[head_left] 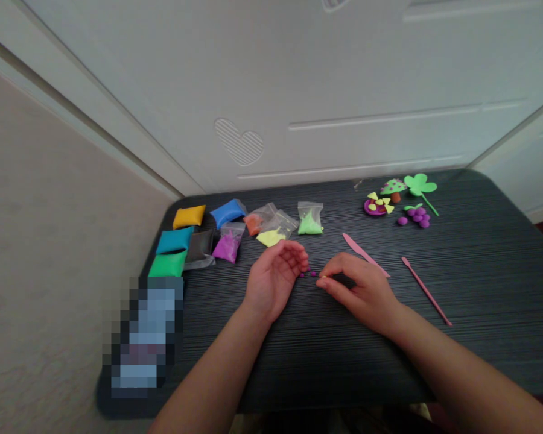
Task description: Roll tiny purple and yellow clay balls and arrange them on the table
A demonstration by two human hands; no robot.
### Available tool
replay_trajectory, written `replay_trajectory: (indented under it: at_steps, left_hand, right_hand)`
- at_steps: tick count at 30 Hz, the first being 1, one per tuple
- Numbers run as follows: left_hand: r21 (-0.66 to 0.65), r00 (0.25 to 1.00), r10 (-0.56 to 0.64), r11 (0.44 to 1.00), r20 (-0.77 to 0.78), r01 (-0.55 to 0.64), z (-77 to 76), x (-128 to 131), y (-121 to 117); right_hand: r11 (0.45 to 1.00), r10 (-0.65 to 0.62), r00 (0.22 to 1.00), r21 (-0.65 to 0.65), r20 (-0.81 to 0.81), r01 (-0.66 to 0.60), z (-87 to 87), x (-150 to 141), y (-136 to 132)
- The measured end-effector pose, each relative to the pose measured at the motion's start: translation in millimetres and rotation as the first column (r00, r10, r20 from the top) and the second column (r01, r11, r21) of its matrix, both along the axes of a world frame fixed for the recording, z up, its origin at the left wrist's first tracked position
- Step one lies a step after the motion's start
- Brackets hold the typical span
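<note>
My left hand [276,280] is cupped on its side over the table, palm turned to the right, with its fingers loosely curled and nothing visible in it. Close to its fingertips lie tiny purple clay balls [313,274]. Just right of these, my right hand [359,289] pinches with thumb and forefinger. A small pale speck shows at the pinch, too tiny to name. A pink clay knife [355,246] lies partly behind the right hand. Further right is a thin pink modelling stick [428,291].
Bags of coloured clay, including a light green bag [310,220] and a purple bag [228,244], lie left and behind. At the back right are a clay clover [420,184], grapes [419,216], a mushroom [393,187] and a purple dish [374,208]. A blurred-out object [147,337] lies front left.
</note>
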State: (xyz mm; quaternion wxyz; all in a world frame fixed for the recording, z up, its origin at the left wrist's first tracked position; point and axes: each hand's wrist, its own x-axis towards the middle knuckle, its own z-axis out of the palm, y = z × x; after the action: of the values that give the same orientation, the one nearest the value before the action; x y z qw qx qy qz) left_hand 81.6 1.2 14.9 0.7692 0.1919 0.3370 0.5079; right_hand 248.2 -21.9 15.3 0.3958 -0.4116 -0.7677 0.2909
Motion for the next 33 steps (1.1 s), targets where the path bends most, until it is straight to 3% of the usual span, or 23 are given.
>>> replay_trajectory:
  at_steps: [8,15,23,33]
  left_hand:
    - [-0.145,0.96,0.033,0.989,0.28,0.009,5.3,19,0]
    - [-0.067,0.894,0.106,0.994,0.435,-0.086,10.2,33,1]
    - [-0.046,0.873,0.177,0.983,0.454,-0.176,7.8,27,0]
    - [-0.057,0.842,0.225,0.972,0.49,-0.226,8.6,22,-1]
  right_hand:
    - [0.985,0.077,0.997,0.155,0.031,-0.081,-7.6,-8,-6]
    - [0.936,0.052,0.985,0.334,0.167,-0.106,-5.8,-12,-17]
    - [0.924,0.086,0.945,0.33,0.314,-0.194,-3.3,-16,-23]
    - [0.917,0.148,0.923,0.301,0.355,-0.262,-3.1,-18,-26]
